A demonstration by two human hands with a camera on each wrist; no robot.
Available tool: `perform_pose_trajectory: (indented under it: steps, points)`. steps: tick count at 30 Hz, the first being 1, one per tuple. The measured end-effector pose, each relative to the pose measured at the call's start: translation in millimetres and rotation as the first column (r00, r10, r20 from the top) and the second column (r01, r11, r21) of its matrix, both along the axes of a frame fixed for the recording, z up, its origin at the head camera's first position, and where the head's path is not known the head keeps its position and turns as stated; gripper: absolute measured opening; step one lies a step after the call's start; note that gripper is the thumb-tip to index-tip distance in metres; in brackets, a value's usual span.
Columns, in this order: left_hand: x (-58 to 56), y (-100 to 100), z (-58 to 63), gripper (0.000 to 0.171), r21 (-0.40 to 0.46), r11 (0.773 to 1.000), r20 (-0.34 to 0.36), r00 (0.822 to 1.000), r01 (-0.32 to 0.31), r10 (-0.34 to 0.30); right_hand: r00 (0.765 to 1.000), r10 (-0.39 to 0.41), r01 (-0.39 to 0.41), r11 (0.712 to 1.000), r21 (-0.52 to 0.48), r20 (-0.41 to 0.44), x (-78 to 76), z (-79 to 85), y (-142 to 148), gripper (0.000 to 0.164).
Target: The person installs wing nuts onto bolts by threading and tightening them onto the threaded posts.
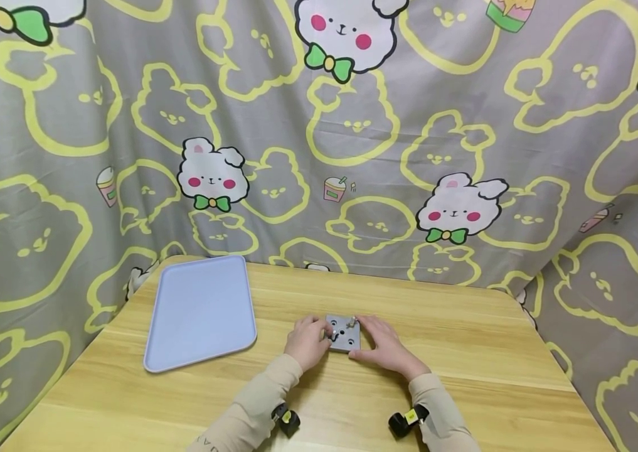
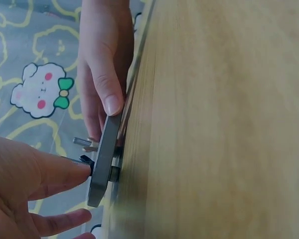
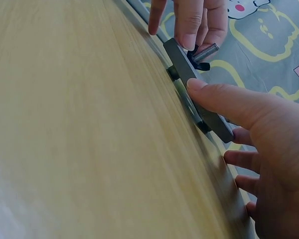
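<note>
A small grey square plate [image 1: 344,321] with several holes lies on the table, raised on short feet [image 2: 114,174] beneath it. On its left part a threaded bolt [image 3: 208,52] sticks up through a black wing nut [image 3: 203,65]. My left hand [image 1: 306,342] pinches this wing nut with its fingertips, partly hiding it in the head view. Another bolt [image 2: 81,142] with a brass-coloured wing nut [image 2: 91,148] stands at the plate's far right corner. My right hand [image 1: 388,351] grips the plate, thumb on the near edge and fingers around the far right side.
To the left on the wooden table [image 1: 482,351] lies a light blue tray [image 1: 202,314]. A patterned grey curtain [image 1: 273,125] hangs behind the table and at both sides. Each wrist wears a small black camera, such as the left one [image 1: 289,422].
</note>
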State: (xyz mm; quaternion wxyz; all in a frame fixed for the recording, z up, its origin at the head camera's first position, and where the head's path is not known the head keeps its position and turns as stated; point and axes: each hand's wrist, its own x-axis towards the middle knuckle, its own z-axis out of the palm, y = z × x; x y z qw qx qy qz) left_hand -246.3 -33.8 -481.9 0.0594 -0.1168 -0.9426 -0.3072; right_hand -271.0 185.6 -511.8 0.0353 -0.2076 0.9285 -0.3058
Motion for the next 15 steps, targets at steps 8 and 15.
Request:
perform_pose_trajectory:
  steps: [8, 15]
  points:
    - [0.9, -2.9, 0.8, 0.008, -0.018, 1.000, 0.006, 1.000, -0.002, 0.002, 1.000, 0.016, -0.016, 1.000, 0.008, -0.014, -2.0, -1.4, -1.8, 0.090]
    - [-6.7, -6.0, 6.5, 0.014, -0.056, 0.995, 0.061, 0.995, 0.078, -0.075, 1.000, 0.014, -0.014, 1.000, 0.003, -0.005, 0.0, 1.6, -1.4, 0.090]
